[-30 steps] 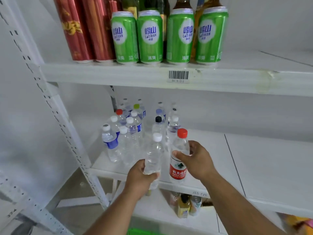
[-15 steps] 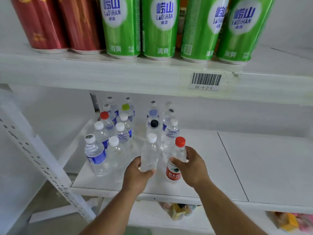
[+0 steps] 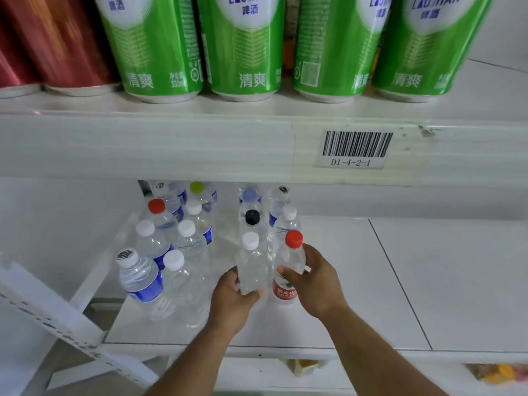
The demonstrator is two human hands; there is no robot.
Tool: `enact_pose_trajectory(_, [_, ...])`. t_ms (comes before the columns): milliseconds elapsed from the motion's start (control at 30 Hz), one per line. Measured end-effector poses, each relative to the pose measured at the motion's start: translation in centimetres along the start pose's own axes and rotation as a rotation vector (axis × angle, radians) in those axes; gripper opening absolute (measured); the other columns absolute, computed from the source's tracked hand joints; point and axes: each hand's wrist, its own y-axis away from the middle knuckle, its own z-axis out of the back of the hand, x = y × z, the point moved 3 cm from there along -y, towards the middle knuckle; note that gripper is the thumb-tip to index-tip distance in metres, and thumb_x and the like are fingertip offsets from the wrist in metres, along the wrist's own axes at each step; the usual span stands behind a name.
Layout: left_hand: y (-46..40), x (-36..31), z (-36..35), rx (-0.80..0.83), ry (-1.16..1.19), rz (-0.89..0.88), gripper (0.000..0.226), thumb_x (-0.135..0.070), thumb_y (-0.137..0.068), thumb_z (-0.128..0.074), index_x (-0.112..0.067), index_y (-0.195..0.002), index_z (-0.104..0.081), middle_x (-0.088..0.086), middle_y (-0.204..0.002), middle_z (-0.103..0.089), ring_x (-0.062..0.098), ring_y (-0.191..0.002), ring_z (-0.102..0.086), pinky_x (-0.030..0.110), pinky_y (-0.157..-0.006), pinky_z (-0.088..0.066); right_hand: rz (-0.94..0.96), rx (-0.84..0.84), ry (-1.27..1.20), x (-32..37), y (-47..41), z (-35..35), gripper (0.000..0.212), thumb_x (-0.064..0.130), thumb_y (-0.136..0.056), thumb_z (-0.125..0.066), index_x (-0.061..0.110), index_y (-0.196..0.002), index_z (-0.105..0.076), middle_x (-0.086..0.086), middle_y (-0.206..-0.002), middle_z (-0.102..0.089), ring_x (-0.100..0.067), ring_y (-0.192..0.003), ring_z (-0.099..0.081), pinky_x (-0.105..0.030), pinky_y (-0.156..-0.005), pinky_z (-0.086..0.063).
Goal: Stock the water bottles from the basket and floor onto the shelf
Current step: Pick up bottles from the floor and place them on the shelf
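Observation:
My left hand [image 3: 231,295] grips a clear white-capped water bottle [image 3: 252,264] low on its body. My right hand [image 3: 315,281] grips a red-capped bottle with a red label [image 3: 289,264] beside it. Both bottles stand upright over the white lower shelf [image 3: 357,295], close behind the front of two rows of bottles. Several more water bottles [image 3: 171,252] with white, red, green, blue and black caps stand on the shelf's left side. Whether the two held bottles touch the shelf is hard to tell.
The upper shelf's edge [image 3: 171,147] with a barcode label [image 3: 355,148] hangs just above the bottles. Green cans [image 3: 245,47] and red cans [image 3: 57,44] stand on it. A slotted white upright [image 3: 57,324] runs at lower left. Packaged goods [image 3: 303,365] show beneath.
Both hands have carried their bottles forward onto the lower shelf, deeper toward the rows. My view has moved closer and lower, so the upper shelf fills more of the frame.

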Motion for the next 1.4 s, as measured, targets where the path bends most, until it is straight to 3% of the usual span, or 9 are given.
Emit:
enact_pose_trajectory(233, [-0.7,0.1,0.1,0.008,-0.086,-0.009,0.057,-0.036,-0.07,-0.084,-0.036,-0.122,-0.059,-0.013,-0.119,-0.066,0.012,-0.113,-0.061,0.038,-0.095,-0.054,0.025,0.004,0.013,-0.2,-0.6,0.2,0.039,0.028,-0.084,-0.077,0.046,-0.112,-0.056,0.024,-0.101,-0.068,0.008,-0.089,-0.063,-0.011,-0.077,-0.045])
enact_pose_trajectory(433, [-0.6,0.2,0.0,0.009,-0.104,0.002,0.053,-0.031,-0.074,-0.084,-0.034,-0.122,-0.061,-0.014,-0.117,-0.068,0.012,-0.112,-0.062,0.038,-0.097,-0.053,0.055,0.037,0.041,-0.7,-1.2,0.6,0.048,0.027,-0.086,-0.076,0.055,-0.114,-0.047,0.032,-0.103,-0.062,-0.001,-0.097,-0.062,-0.02,-0.09,-0.047])
enact_pose_trajectory(633, [-0.1,0.0,-0.3,-0.008,-0.077,0.003,0.051,-0.022,-0.076,-0.084,-0.031,-0.121,-0.062,-0.017,-0.116,-0.068,0.01,-0.113,-0.062,0.03,-0.095,-0.052,0.112,0.087,0.065,-1.3,-1.0,0.7,0.067,0.021,-0.087,-0.074,0.074,-0.109,-0.04,0.047,-0.106,-0.058,0.016,-0.1,-0.059,-0.006,-0.082,-0.044])
enact_pose_trajectory(867, [1.1,-0.8,-0.4,0.05,-0.117,0.019,0.058,-0.021,-0.078,-0.081,-0.03,-0.13,-0.054,-0.017,-0.122,-0.064,0.007,-0.117,-0.058,0.033,-0.104,-0.048,0.073,0.126,0.145,-1.7,-0.6,1.0,0.058,0.019,-0.088,-0.073,0.055,-0.122,-0.043,0.037,-0.111,-0.059,0.01,-0.104,-0.059,-0.014,-0.091,-0.043])
enact_pose_trajectory(933, [1.9,-0.7,-0.3,0.082,-0.178,0.014,0.061,-0.024,-0.078,-0.079,-0.03,-0.132,-0.051,-0.015,-0.124,-0.064,0.008,-0.118,-0.059,0.034,-0.104,-0.048,0.009,0.13,0.18,-1.6,0.4,0.9,0.058,0.027,-0.09,-0.07,0.039,-0.139,-0.041,0.024,-0.128,-0.057,-0.005,-0.121,-0.056,-0.019,-0.097,-0.043])
enact_pose_trajectory(1000, [3.2,-0.3,0.0,0.113,-0.279,0.025,0.06,-0.033,-0.078,-0.074,-0.028,-0.132,-0.049,-0.012,-0.125,-0.063,0.01,-0.115,-0.059,0.03,-0.101,-0.048,-0.077,0.106,0.211,-1.4,2.2,0.8,0.078,0.037,-0.093,-0.065,0.022,-0.156,-0.021,0.007,-0.153,-0.042,-0.017,-0.14,-0.042,-0.028,-0.109,-0.039])
enact_pose_trajectory(1100, [5.7,0.5,0.5,0.175,-0.473,0.036,0.061,-0.043,-0.079,-0.066,-0.027,-0.136,-0.05,-0.006,-0.13,-0.061,0.015,-0.116,-0.06,0.032,-0.102,-0.048,-0.156,0.057,0.26,-1.6,5.9,0.5,0.08,0.046,-0.095,-0.058,0.018,-0.158,-0.016,0.0,-0.16,-0.031,-0.02,-0.145,-0.035,-0.032,-0.114,-0.032])
enact_pose_trajectory(1267, [10.5,0.1,-0.8,0.377,-0.821,-0.176,0.067,-0.045,-0.093,-0.055,-0.029,-0.153,-0.028,-0.007,-0.161,-0.027,0.019,-0.145,-0.031,0.035,-0.117,-0.031,-0.143,0.026,0.578,-3.0,12.3,0.6,0.071,0.052,-0.099,-0.044,0.019,-0.157,-0.021,0.0,-0.164,-0.022,-0.02,-0.152,-0.016,-0.034,-0.123,-0.015])
enact_pose_trajectory(1400, [14.1,-1.1,-3.3,0.547,-1.036,-0.367,0.068,-0.04,-0.094,-0.052,-0.032,-0.155,-0.022,-0.006,-0.165,-0.011,0.023,-0.148,-0.023,0.04,-0.117,-0.03,-0.145,0.03,0.825,-4.8,17.3,2.7,0.075,0.056,-0.098,-0.04,0.015,-0.157,-0.019,-0.003,-0.165,-0.016,-0.023,-0.154,-0.004,-0.037,-0.124,-0.009])
